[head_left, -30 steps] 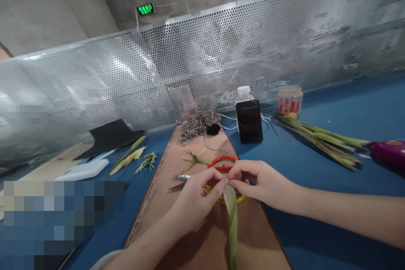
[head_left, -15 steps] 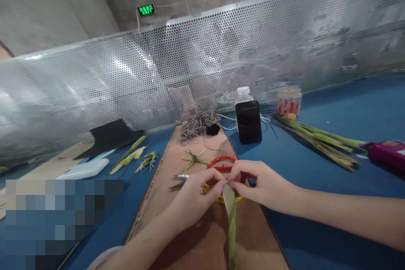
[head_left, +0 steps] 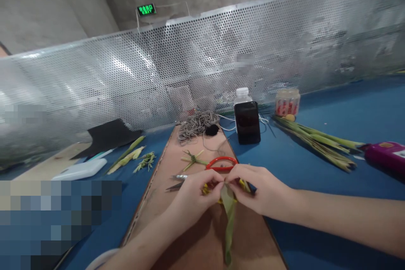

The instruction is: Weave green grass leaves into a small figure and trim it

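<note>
While my left hand (head_left: 196, 190) is pinching one end of a green leaf strip (head_left: 228, 215) at the lower centre of the frame, my right hand (head_left: 265, 190) is pinching the same end, both grips being closed upon it. The strip is extending down over a brown board (head_left: 196, 247). Red-handled scissors (head_left: 221, 158) are lying partly behind the hands, and right of the centre a black phone (head_left: 247, 122) is standing before a white-capped bottle (head_left: 242, 96).

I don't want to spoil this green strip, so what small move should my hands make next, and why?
Perhaps slide the right hand slightly down the strip while the left hand pinches its upper end: both hands meet at that end, and the rest trails downward with no hand on it.
</note>
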Motion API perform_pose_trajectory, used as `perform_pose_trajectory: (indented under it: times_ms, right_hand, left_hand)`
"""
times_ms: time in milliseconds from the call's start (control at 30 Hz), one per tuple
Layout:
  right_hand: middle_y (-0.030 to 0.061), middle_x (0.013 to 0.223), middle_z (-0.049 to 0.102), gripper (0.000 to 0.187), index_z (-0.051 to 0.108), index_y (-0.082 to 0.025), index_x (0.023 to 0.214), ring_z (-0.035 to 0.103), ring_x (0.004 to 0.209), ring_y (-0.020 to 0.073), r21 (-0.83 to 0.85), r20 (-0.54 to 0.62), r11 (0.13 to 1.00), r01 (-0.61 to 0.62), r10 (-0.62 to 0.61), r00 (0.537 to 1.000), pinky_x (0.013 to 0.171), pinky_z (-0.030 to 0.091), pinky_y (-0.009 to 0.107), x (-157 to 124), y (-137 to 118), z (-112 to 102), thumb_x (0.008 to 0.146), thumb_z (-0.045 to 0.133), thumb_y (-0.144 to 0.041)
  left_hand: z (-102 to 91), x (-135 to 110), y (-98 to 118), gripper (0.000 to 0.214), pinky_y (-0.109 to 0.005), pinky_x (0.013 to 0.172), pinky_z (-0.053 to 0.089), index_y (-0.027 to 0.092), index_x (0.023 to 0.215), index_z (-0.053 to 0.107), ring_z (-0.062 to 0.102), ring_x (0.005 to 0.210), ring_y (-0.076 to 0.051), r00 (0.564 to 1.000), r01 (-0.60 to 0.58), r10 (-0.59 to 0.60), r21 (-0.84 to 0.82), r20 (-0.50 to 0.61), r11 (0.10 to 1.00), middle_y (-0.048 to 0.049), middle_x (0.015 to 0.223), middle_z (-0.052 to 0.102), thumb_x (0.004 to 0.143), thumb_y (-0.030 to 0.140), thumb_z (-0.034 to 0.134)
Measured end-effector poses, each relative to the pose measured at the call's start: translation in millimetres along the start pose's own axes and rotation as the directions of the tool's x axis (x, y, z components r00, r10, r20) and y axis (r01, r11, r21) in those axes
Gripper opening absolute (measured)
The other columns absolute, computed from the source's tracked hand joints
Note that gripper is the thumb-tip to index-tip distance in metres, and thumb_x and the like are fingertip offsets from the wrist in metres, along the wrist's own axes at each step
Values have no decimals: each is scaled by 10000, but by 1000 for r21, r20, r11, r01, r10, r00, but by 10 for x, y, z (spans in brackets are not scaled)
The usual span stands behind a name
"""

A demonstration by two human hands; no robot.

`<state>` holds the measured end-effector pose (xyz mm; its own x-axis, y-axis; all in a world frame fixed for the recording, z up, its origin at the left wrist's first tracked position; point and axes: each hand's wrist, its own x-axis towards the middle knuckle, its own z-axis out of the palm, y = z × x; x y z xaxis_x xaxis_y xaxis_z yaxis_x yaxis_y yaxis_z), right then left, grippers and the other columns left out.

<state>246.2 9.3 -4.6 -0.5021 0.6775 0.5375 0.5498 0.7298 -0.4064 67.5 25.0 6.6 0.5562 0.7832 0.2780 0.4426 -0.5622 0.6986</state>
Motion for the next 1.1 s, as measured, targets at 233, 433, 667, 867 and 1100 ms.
perform_pose_trajectory:
  times_ms: [233,433,667,867,1100]
  right_hand:
    - [-2,688,551,116,512,-166,761,466,594,76,7,5,1000,-17,17,1000,562,376,183,2,13,21,720,446,-80]
    - [-2,706,547,131,500,-168,755,473,610,80,12,5,998,-59,59,998,575,382,188,8,29,34,703,446,-60]
    - [5,720,512,149,454,-171,718,453,625,85,-19,11,1000,-6,6,1000,580,388,191,4,10,40,676,422,-32]
    - [18,724,483,154,434,-166,657,431,629,90,-115,58,988,101,-94,994,577,396,196,7,10,49,702,399,-23]
    - [50,720,490,159,482,-155,685,445,771,159,-311,264,887,342,-265,927,747,408,305,-17,16,46,736,402,-28]
  left_hand:
    - [18,2,-32,82,-219,644,420,153,753,539,545,686,-122,994,97,-105,-168,-40,981,-17,723,597,733,212,486]
    - [39,-14,-41,39,-214,631,424,158,720,523,547,669,-117,993,86,-100,-199,-60,976,-8,692,589,712,190,503]
    - [86,-19,-72,25,-225,654,423,160,680,524,540,681,-124,990,85,-98,-129,-103,988,-3,679,577,689,179,511]
    - [102,-31,-87,21,-216,630,414,158,664,501,519,650,-113,994,89,-98,-153,-53,984,3,662,559,680,172,503]
    - [121,-42,-67,48,-208,586,401,152,650,463,506,613,-102,989,150,-149,-271,21,951,9,644,549,669,171,503]
